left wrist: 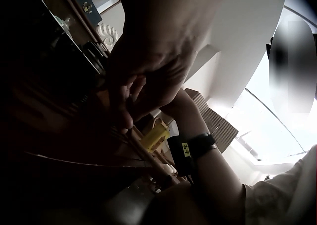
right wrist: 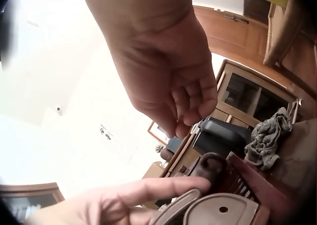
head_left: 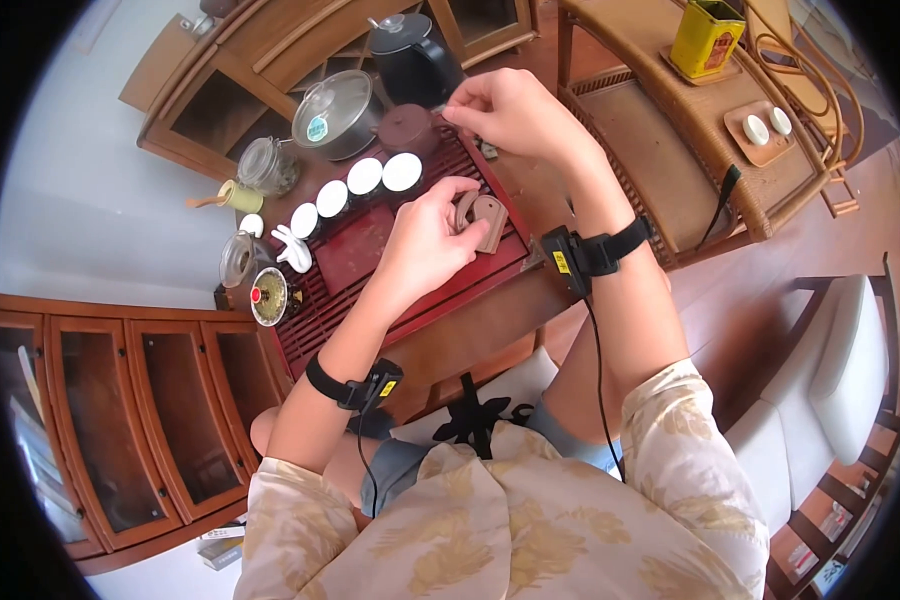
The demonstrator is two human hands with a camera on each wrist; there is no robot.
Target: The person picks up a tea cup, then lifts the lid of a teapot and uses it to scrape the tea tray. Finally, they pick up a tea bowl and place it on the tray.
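Note:
My left hand [head_left: 425, 240] is over the right part of the red slatted tea tray [head_left: 450, 285]. Its thumb and forefinger grip a small brown clay piece [head_left: 488, 218], flat-faced with a rounded top and a hole; a curved clay rim [right wrist: 178, 205] shows beside it in the right wrist view. In the left wrist view the left hand [left wrist: 153, 61] is dark and the clay piece does not show. My right hand [head_left: 530, 115] is raised beside the dark brown teapot [head_left: 407, 130], fingers loosely bent. Nothing shows in the right hand [right wrist: 168, 71] in the right wrist view.
White cups [head_left: 366, 176] line the tray, left of the teapot. A glass-lidded pot [head_left: 338, 115] and a black kettle [head_left: 410, 60] stand behind. Left are a glass jar [head_left: 268, 165] and a white figurine [head_left: 292, 248]. A grey cloth [right wrist: 267, 138] lies right of the tray.

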